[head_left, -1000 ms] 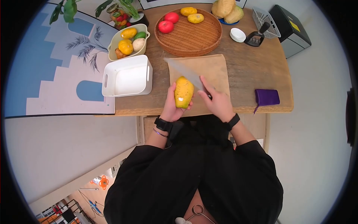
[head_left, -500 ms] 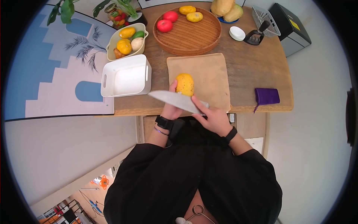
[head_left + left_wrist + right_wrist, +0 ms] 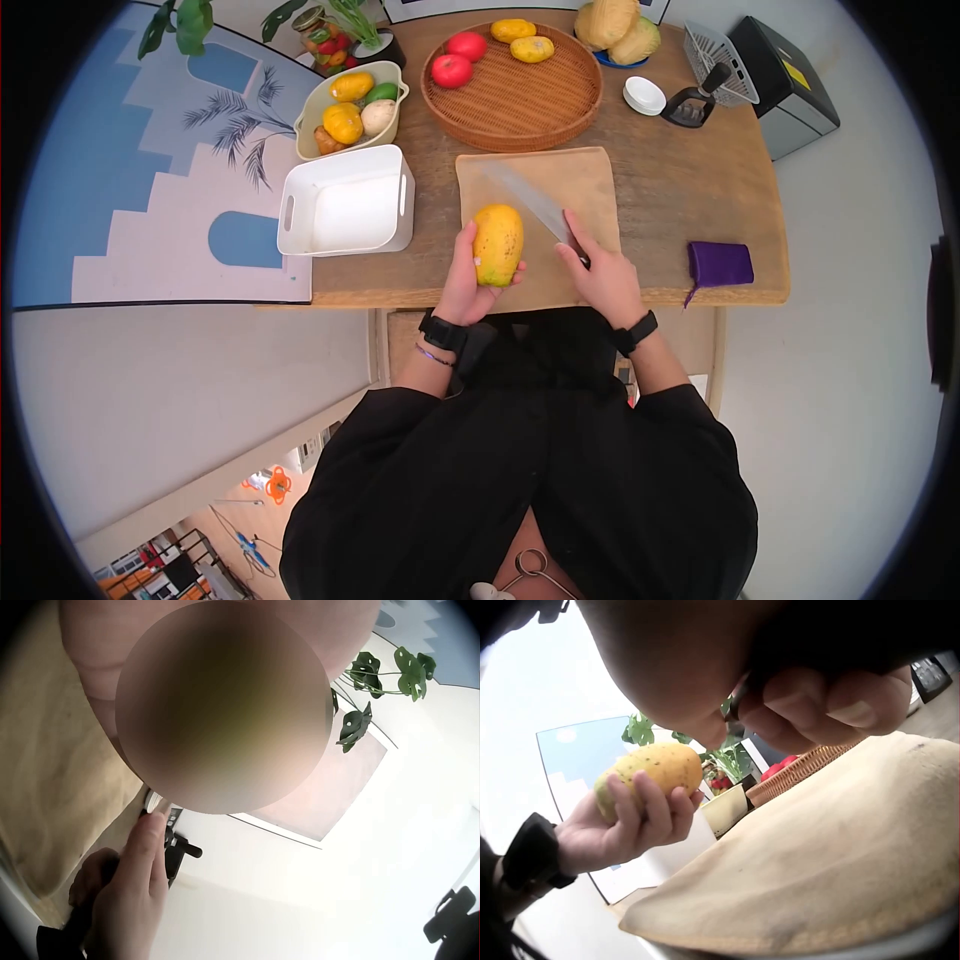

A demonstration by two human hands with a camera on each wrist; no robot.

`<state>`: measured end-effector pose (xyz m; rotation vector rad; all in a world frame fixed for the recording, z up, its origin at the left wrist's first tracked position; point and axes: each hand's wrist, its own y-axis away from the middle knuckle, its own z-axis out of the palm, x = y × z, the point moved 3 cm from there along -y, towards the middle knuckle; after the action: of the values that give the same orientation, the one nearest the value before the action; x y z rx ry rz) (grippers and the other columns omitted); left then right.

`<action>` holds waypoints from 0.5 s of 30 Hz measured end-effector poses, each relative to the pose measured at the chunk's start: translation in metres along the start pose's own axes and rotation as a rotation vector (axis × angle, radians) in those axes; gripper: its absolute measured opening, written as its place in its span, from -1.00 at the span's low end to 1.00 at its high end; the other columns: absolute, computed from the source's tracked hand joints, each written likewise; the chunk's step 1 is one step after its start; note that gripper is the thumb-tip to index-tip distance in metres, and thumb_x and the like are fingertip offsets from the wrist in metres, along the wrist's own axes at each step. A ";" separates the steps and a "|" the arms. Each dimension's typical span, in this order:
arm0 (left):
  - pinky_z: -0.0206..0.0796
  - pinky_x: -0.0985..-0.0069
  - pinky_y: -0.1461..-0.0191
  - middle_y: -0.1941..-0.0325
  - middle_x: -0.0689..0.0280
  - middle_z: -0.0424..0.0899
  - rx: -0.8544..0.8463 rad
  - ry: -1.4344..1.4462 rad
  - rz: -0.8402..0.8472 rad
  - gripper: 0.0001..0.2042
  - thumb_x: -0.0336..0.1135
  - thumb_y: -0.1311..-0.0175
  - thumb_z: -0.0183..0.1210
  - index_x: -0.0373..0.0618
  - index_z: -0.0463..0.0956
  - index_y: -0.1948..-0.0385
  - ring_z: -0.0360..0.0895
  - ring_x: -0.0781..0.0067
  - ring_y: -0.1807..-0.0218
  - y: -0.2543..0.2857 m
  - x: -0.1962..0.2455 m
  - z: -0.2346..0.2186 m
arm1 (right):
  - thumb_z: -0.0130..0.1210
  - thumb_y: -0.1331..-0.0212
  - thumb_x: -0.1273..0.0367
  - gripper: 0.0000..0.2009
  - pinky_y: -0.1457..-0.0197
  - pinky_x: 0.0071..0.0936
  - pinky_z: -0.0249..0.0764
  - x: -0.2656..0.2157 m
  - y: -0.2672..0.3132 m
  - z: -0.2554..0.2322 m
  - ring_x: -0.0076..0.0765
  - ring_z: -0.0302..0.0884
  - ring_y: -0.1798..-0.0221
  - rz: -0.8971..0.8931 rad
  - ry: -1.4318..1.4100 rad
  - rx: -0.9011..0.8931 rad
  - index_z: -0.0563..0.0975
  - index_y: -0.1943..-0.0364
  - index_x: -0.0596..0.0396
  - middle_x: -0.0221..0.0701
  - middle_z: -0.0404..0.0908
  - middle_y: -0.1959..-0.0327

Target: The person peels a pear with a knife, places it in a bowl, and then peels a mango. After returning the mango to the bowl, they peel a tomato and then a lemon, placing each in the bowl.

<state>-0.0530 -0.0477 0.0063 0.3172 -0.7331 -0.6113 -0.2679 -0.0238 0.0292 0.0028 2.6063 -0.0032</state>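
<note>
A yellow oval fruit (image 3: 498,244), greenish at its lower end, is gripped in the left hand (image 3: 466,283) above the front of a tan cloth (image 3: 580,180). The right wrist view shows the left fingers curled round the fruit (image 3: 652,771). To its right, the right hand (image 3: 608,282) grips a dark-handled knife (image 3: 532,198), forefinger along the blade's base, the blade slanting up and left over the cloth. Blade and fruit are apart. In the left wrist view a blurred disc hides most of what the left hand holds; the right hand (image 3: 127,900) shows below.
A white bin (image 3: 345,205) and a cream basket of produce (image 3: 402,92) stand at left. Behind the cloth lies a wicker tray (image 3: 520,105) with red and yellow produce. At right are a purple pouch (image 3: 721,264), a white bowl (image 3: 644,96) and a black-handled tool (image 3: 690,104).
The knife has swung from across the fruit's near end to the right, its blade now over the cloth. The fruit has come fully into view, still in the left hand.
</note>
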 end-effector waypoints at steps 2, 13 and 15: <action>0.52 0.34 0.12 0.09 0.21 0.70 0.048 -0.018 0.031 -0.40 0.33 -0.52 -0.13 -0.04 0.52 -0.12 0.66 0.31 0.17 -0.008 -0.003 -0.008 | 0.21 -0.35 0.00 -0.38 0.35 -0.15 0.62 -0.002 0.012 -0.001 0.03 0.69 0.45 -0.138 -0.132 0.148 0.35 -0.50 -0.48 -0.26 0.72 0.48; 0.52 0.28 -0.13 -0.14 0.32 0.65 -0.106 0.068 0.113 -0.51 0.21 -0.59 -0.06 0.02 0.48 -0.21 0.62 0.38 -0.13 -0.016 -0.005 -0.007 | 0.22 -0.34 -0.01 -0.38 0.53 -0.23 0.53 -0.034 0.041 0.007 -0.13 0.57 0.66 -0.407 0.014 0.074 0.35 -0.50 -0.56 -0.33 0.51 0.72; 0.54 0.27 -0.04 -0.09 0.27 0.67 0.015 -0.015 0.055 -0.48 0.21 -0.58 -0.08 -0.02 0.49 -0.20 0.65 0.32 -0.05 -0.008 -0.004 -0.005 | 0.18 -0.37 0.00 -0.40 0.44 -0.17 0.58 -0.027 0.028 0.006 -0.03 0.65 0.56 -0.314 -0.085 0.050 0.35 -0.50 -0.54 -0.29 0.62 0.62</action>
<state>-0.0551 -0.0507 -0.0029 0.3053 -0.7590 -0.5564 -0.2415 0.0044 0.0375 -0.3802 2.4939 -0.1768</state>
